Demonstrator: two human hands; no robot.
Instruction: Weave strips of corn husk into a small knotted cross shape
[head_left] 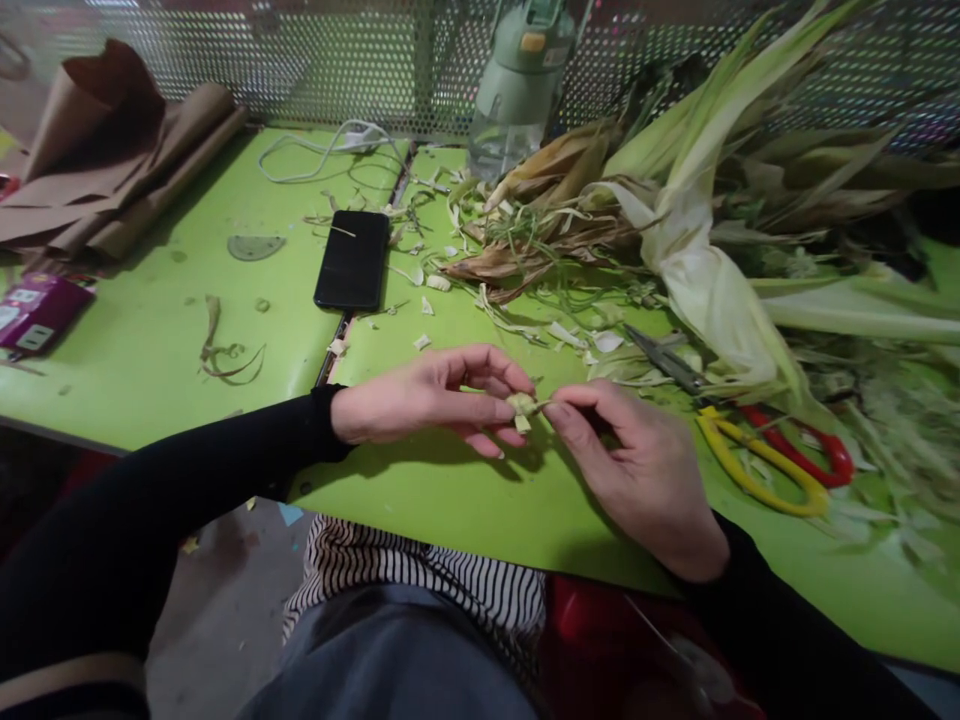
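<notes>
My left hand (pixel 442 400) pinches a small folded piece of pale green corn husk (pixel 522 408) between thumb and fingers, just above the green tabletop. From the right, my right hand (pixel 637 470) pinches a thin strip at the end of that piece with thumb and forefinger. Scissors (pixel 664 362) with one red and one yellow handle lie beside my right hand, blades pointing away to the left. Behind them rises a heap of corn husks (pixel 697 260), some pale and fresh, some brown and dry. My fingertips hide part of the small piece.
A black phone (pixel 352 260) lies across the table seam, with a white cable (pixel 322 155) behind it. Further back stands a green-lidded water bottle (pixel 517 90). Brown paper (pixel 112 160), a purple box (pixel 41 315) and a protractor (pixel 255 247) are left. Husk scraps litter the tabletop.
</notes>
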